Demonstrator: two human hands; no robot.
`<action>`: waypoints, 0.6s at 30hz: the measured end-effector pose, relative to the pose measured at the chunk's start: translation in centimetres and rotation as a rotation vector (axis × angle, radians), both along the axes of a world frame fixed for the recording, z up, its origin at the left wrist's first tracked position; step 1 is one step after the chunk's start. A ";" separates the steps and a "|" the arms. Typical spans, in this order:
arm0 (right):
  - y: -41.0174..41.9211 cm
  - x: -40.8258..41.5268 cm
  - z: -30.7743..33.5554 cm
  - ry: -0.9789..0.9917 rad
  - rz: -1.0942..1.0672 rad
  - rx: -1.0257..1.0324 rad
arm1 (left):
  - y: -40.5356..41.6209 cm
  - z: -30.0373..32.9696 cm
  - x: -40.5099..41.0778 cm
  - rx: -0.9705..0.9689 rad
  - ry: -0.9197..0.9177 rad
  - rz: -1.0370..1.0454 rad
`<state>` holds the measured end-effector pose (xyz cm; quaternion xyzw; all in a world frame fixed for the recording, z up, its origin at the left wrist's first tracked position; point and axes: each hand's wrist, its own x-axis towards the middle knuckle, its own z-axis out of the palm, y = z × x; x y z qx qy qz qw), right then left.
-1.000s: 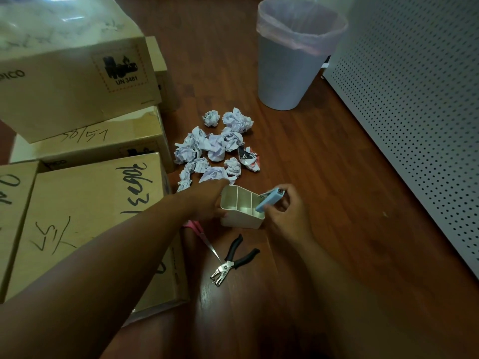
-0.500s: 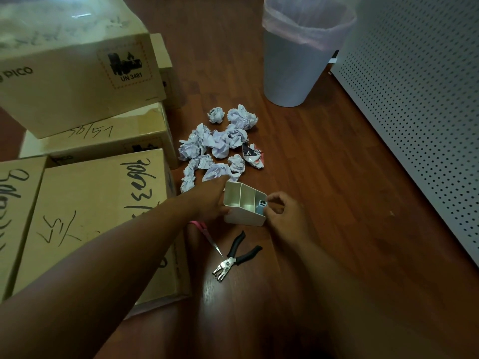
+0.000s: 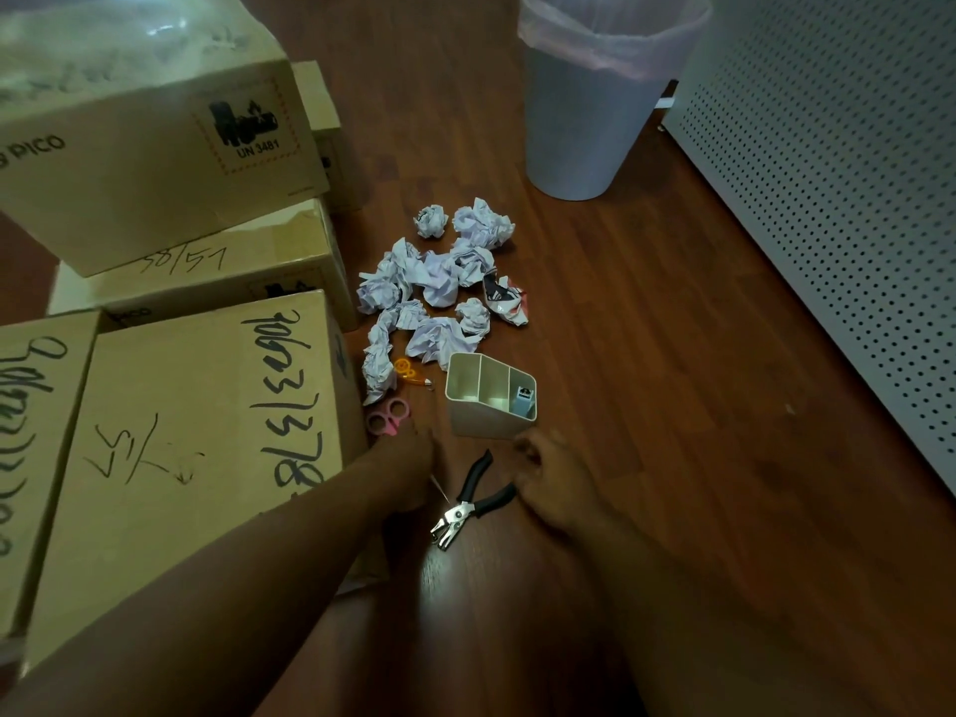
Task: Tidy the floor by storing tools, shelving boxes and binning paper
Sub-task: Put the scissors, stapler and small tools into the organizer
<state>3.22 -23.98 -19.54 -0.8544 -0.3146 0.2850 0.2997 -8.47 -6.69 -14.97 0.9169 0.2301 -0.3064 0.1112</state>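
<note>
Dim indoor light left the wooden floor [image 3: 646, 354] dark and the forearms in the foreground near-black. Glare from overhead struck the top cardboard box [image 3: 155, 121] at upper left. Wide-angle distortion bent the frame's edges; the hands looked slightly soft.

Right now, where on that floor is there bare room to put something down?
The widest bare floor lies between the organizer and the perforated panel, running up to the bin. It is crowded between the boxes and the organizer, where paper balls, pink scissors, the punch pliers and both hands lie: left hand, right hand.
</note>
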 end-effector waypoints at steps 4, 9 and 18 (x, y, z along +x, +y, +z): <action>0.1 -0.2 0.0 -0.010 0.276 -0.103 | 1.2 -1.9 0.4 0.125 -0.001 -0.016; 0.7 -0.2 -0.2 -0.047 0.430 -0.198 | 3.5 -3.5 1.4 0.191 0.005 -0.014; -2.8 0.8 -0.8 -0.026 0.317 -0.184 | 2.5 -3.2 1.3 0.308 -0.002 -0.161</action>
